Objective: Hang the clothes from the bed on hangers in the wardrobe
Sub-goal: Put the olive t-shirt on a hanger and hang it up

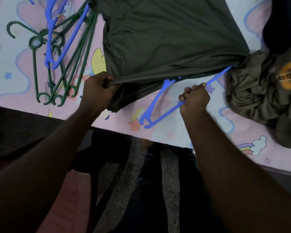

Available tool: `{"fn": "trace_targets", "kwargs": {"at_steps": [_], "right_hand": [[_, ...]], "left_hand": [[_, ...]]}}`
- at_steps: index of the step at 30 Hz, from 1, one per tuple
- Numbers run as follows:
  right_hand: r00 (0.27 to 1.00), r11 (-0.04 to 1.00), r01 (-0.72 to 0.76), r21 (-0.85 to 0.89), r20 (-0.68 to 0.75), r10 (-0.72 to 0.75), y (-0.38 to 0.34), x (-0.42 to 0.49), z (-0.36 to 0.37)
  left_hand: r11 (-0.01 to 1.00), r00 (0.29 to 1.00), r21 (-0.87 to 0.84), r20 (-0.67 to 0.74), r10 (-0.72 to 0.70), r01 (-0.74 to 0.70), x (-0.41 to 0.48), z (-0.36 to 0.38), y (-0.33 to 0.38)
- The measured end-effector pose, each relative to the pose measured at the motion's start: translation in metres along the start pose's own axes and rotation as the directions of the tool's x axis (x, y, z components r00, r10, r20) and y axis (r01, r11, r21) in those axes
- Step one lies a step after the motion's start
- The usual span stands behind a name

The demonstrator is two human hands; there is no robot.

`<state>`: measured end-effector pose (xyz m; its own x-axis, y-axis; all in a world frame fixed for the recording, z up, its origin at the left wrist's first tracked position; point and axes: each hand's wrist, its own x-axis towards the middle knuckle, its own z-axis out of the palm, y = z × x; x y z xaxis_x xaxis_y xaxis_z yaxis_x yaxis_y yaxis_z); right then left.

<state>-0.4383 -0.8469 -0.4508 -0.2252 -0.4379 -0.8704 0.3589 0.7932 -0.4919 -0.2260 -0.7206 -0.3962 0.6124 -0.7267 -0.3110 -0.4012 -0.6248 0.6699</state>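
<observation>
Along the bottom centre of my feed I see a speckled stone floor (169,182), grey with a dull sheen. A pair of dark trousers (149,207) stands on it, filling the lower middle of the frame. At lower left there is a pinkish-red surface (69,202) — I cannot tell whether it is fabric or a box. A dark strap (94,190) runs down across its right side. Above it, at mid left, sits a dark flat panel (23,126), its detail lost in shadow.

shirt (166,44) spread on bed (171,132), hangers (57,56) left, crumpled garment (265,91) right
</observation>
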Motion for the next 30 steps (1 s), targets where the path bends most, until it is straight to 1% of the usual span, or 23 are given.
{"fn": "trace_targets", "kwargs": {"at_steps": [1, 2, 4, 5, 6, 9, 10, 11, 13, 14, 15, 16, 17, 18, 19, 20, 21, 23, 24, 25, 26, 28, 30], "right_hand": [[1.000, 1.000, -0.024, -0.004, 0.001, 0.024, 0.003, 0.001, 0.008], [0.999, 0.997, -0.052, -0.064, 0.003, 0.052, 0.005, 0.003, 0.014], [0.997, 0.963, -0.078, -0.256, 0.003, 0.082, 0.009, 0.008, 0.020], [0.997, 0.949, -0.069, -0.307, 0.021, 0.080, 0.010, 0.010, 0.022], [0.996, 0.949, -0.054, -0.309, 0.048, 0.073, 0.010, 0.010, 0.024], [0.982, 0.990, -0.068, -0.121, 0.169, 0.088, 0.007, 0.008, 0.031], [0.969, 0.991, -0.087, -0.098, 0.224, 0.108, 0.007, 0.005, 0.033], [0.952, 0.989, -0.080, -0.128, 0.283, 0.114, 0.006, 0.003, 0.035], [0.928, 0.945, 0.022, -0.326, 0.359, 0.103, 0.002, 0.004, 0.035], [0.925, 0.884, 0.122, -0.451, 0.375, 0.064, -0.002, 0.004, 0.032], [0.922, 0.790, 0.256, -0.558, 0.386, -0.026, -0.006, 0.010, 0.027], [0.907, 0.637, 0.404, -0.656, 0.376, -0.188, -0.012, 0.015, 0.021], [0.854, 0.456, 0.514, -0.727, 0.380, -0.356, -0.017, 0.026, 0.014], [0.768, 0.269, 0.574, -0.773, 0.394, -0.505, -0.025, 0.032, 0.007], [0.645, 0.090, 0.626, -0.774, 0.450, -0.618, -0.033, 0.041, 0.000], [0.547, -0.065, 0.640, -0.766, 0.513, -0.662, -0.044, 0.045, -0.005], [0.495, -0.183, 0.621, -0.762, 0.562, -0.663, -0.055, 0.053, -0.009], [0.497, -0.359, 0.510, -0.782, 0.608, -0.619, -0.074, 0.068, -0.012], [0.501, -0.421, 0.472, -0.775, 0.629, -0.595, -0.084, 0.073, -0.012], [0.488, -0.448, 0.481, -0.754, 0.655, -0.578, -0.091, 0.083, -0.012], [0.475, -0.445, 0.514, -0.733, 0.676, -0.564, -0.098, 0.088, -0.013], [0.406, -0.431, 0.611, -0.664, 0.730, -0.550, -0.108, 0.097, -0.018], [0.319, -0.407, 0.693, -0.595, 0.759, -0.567, -0.116, 0.096, -0.027]], "left_hand": [[1.000, 1.000, -0.016, -0.010, 0.006, -0.006, 0.001, 0.000, 0.001], [1.000, 1.000, -0.019, -0.017, 0.019, -0.019, 0.003, 0.000, 0.002], [0.999, 0.998, -0.008, -0.016, 0.054, -0.054, 0.006, -0.001, 0.002], [0.998, 0.997, 0.006, -0.008, 0.070, -0.070, 0.007, -0.002, 0.001], [0.996, 0.996, 0.035, 0.001, 0.085, -0.085, 0.008, -0.002, -0.001], [0.982, 0.993, 0.149, 0.043, 0.107, -0.113, 0.010, 0.001, -0.010], [0.977, 0.993, 0.180, 0.056, 0.105, -0.113, 0.009, 0.002, -0.013], [0.970, 0.992, 0.213, 0.064, 0.108, -0.120, 0.009, 0.004, -0.016], [0.952, 0.991, 0.279, 0.064, 0.114, -0.127, 0.009, 0.006, -0.020], [0.949, 0.993, 0.295, 0.057, 0.100, -0.112, 0.009, 0.007, -0.022], [0.947, 0.995, 0.309, 0.050, 0.081, -0.092, 0.009, 0.007, -0.025], [0.942, 0.997, 0.329, 0.045, 0.057, -0.069, 0.009, 0.008, -0.027], [0.932, 0.998, 0.360, 0.044, 0.036, -0.050, 0.008, 0.009, -0.028], [0.918, 0.998, 0.395, 0.052, 0.019, -0.038, 0.008, 0.011, -0.030], [0.905, 0.998, 0.424, 0.066, 0.005, -0.033, 0.007, 0.012, -0.032], [0.894, 0.997, 0.447, 0.078, -0.022, -0.015, 0.006, 0.014, -0.033], [0.886, 0.995, 0.462, 0.082, -0.064, 0.019, 0.005, 0.015, -0.035], [0.872, 0.984, 0.474, 0.058, -0.171, 0.124, 0.003, 0.016, -0.042], [0.863, 0.974, 0.472, 0.035, -0.222, 0.180, 0.002, 0.016, -0.046], [0.854, 0.961, 0.462, 0.009, -0.275, 0.240, 0.001, 0.015, -0.052], [0.848, 0.945, 0.438, -0.016, -0.326, 0.299, 0.000, 0.014, -0.056], [0.851, 0.918, 0.356, -0.056, -0.392, 0.385, -0.003, 0.009, -0.064], [0.874, 0.915, 0.274, -0.074, -0.396, 0.401, -0.008, 0.007, -0.068]]}}
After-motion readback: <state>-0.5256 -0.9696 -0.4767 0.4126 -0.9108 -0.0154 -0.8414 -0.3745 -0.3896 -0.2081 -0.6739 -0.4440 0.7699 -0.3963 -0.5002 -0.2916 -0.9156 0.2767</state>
